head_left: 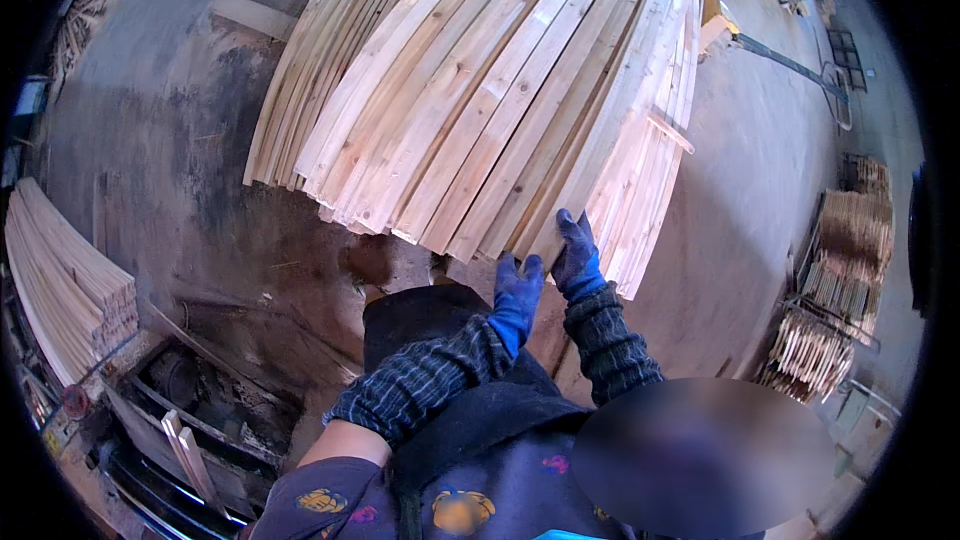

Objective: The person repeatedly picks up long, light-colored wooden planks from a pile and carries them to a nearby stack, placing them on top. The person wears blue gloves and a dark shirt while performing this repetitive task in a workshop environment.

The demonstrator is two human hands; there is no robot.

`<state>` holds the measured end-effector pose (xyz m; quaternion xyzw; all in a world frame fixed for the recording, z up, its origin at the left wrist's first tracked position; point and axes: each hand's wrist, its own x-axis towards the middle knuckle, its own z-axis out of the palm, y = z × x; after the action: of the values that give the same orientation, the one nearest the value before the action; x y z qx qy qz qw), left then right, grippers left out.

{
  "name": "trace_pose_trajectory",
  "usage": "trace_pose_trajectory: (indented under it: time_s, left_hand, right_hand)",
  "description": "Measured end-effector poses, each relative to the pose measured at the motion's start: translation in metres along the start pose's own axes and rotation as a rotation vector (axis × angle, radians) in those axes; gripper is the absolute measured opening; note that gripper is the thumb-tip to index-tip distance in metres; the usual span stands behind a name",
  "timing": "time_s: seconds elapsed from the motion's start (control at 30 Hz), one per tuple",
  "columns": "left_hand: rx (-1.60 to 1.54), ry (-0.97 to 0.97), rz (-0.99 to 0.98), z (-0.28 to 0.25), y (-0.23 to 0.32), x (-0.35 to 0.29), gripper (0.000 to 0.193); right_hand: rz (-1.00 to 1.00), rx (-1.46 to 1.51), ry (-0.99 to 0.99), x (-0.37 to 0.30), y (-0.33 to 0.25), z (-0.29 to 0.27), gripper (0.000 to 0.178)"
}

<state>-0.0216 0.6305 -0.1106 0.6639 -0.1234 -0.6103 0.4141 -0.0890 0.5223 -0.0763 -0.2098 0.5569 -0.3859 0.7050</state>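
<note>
A large stack of long, pale wooden boards lies in front of me, their ends fanned toward my body. Both my hands wear blue gloves and are at the near end of one board on the stack's right side. My left hand is closed at its end, with the fingertips against the wood. Just to the right, my right hand grips the same board's edge. The undersides of the fingers are hidden. Dark checked sleeves cover both forearms.
A crosspiece lies across lower boards at right. More strips lie along the stack's left. Another board pile stands left, beside dark machinery. Several bundled wood stacks stand far right. A long-handled yellow jack is beyond.
</note>
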Motion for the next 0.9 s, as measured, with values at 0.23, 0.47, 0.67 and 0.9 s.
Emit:
trace_pose_trajectory:
  time_s: [0.23, 0.47, 0.67, 0.9]
  left_hand:
    - [0.341, -0.067, 0.452, -0.027, 0.025, -0.03, 0.052]
    - [0.21, 0.15, 0.274, -0.02, 0.05, 0.001, 0.041]
    - [-0.484, -0.001, -0.052, -0.002, -0.03, 0.025, 0.042]
    - [-0.61, -0.218, -0.496, -0.019, 0.041, -0.013, 0.055]
  right_hand:
    - [0.278, 0.16, -0.018, -0.011, -0.027, -0.023, 0.045]
    - [0.163, 0.137, 0.023, 0.012, -0.002, -0.045, 0.037]
    - [0.047, -0.02, 0.038, 0.009, 0.004, -0.003, 0.035]
    - [0.114, 0.07, 0.035, 0.017, 0.022, -0.04, 0.039]
